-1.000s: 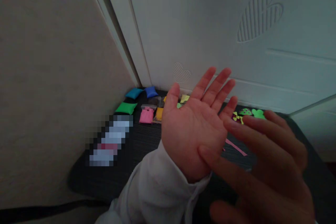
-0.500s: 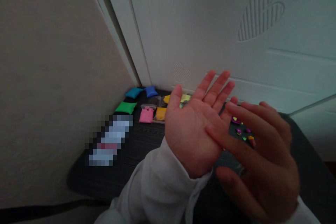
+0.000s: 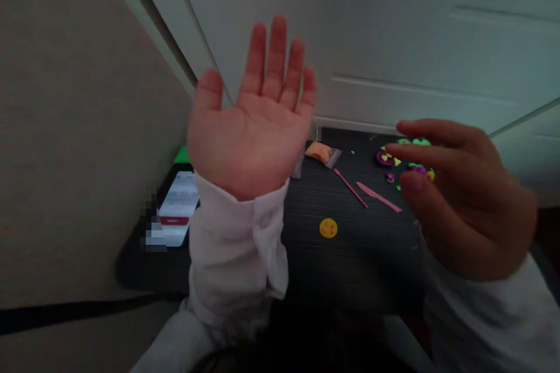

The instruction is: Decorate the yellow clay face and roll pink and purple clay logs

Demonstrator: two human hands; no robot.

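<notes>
The table [image 3: 315, 262] is black with fine, wood-like streaks. At the lower centre of the frame, a yellow disc [image 3: 328, 228] bears a reddish smiling face. Right of centre, the stick [image 3: 351, 189] and knife [image 3: 378, 197] are pink, the bagged lump [image 3: 319, 151] pale orange, the dish [image 3: 379, 159] purple with yellow pieces [image 3: 397, 161]. At left, a packet [image 3: 181, 155] is bright green; the phone [image 3: 178, 201] shows a pale screen with a red bar. Both sleeves [image 3: 234, 239] are whitish; the door [image 3: 359, 35] is pale grey, with a ribbed pattern at upper right.

Left hand [image 3: 251, 140] upright, right hand [image 3: 476, 204] seemingly half-curled
</notes>
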